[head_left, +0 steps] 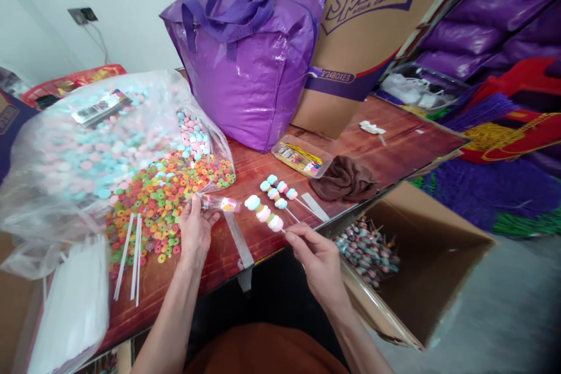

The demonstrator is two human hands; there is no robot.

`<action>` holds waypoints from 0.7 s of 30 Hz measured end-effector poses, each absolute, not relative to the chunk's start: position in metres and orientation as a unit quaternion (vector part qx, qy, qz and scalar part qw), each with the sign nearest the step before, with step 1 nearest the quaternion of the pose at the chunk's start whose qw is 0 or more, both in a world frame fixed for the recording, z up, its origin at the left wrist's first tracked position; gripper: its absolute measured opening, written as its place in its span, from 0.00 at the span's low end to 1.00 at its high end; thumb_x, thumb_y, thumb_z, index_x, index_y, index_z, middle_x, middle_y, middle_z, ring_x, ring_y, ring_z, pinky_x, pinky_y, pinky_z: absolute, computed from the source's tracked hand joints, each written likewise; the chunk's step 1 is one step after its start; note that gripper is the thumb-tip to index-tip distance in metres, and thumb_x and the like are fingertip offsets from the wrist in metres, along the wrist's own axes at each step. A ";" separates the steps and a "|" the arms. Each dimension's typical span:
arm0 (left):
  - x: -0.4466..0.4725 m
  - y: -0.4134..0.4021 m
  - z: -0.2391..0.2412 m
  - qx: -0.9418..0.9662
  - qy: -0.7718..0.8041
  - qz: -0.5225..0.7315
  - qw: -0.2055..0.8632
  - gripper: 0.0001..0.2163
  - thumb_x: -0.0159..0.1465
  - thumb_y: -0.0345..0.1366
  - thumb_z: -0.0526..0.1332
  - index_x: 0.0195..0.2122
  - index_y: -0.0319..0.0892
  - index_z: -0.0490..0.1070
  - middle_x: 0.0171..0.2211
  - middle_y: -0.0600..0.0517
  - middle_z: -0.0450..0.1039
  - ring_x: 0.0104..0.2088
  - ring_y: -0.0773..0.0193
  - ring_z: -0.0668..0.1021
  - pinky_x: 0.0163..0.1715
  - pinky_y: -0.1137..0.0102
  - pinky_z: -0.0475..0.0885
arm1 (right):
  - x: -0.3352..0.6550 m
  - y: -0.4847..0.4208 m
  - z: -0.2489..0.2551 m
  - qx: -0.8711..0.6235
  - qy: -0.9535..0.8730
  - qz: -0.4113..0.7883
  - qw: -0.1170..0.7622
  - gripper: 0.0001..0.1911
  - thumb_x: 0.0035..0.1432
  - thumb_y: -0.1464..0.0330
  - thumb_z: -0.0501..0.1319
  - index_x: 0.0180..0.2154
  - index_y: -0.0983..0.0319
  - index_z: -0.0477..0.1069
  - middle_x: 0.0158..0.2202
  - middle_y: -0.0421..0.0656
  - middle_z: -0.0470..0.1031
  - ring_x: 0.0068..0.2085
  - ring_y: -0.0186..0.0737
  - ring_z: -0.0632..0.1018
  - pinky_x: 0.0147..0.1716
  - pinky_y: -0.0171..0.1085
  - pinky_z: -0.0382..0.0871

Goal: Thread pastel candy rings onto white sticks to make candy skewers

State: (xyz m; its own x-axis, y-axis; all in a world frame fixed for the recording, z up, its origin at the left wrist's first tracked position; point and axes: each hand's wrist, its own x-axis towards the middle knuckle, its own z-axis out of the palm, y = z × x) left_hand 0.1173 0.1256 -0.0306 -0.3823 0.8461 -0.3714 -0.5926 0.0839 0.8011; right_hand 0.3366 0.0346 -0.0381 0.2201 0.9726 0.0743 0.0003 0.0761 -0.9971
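Observation:
My right hand pinches the stick of a candy skewer threaded with pale pink and blue candies and greenish rings. My left hand is closed on the end of a small clear printed wrapper, which points toward the skewer's tip. Beyond the held skewer, more candy skewers lie on the red-brown table. Loose ring candies in orange, green, red and yellow spread to the left of my left hand, with a few white sticks at their near edge.
A big clear bag of pastel candies fills the left. Behind stands a purple bag beside a large carton. A plastic tray and brown cloth sit right. Below the table edge, an open box holds many finished-looking skewers.

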 end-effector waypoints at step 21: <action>0.120 0.118 -0.035 0.174 0.457 0.671 0.558 0.22 0.49 0.48 0.76 0.33 0.40 0.69 0.27 0.57 0.75 0.24 0.67 0.79 0.25 0.74 0.74 | 0.329 0.029 -0.019 -0.524 -0.602 0.261 0.543 0.08 0.67 0.74 0.60 0.36 0.59 0.75 0.33 0.41 0.72 0.33 0.37 0.74 0.33 0.35 0.68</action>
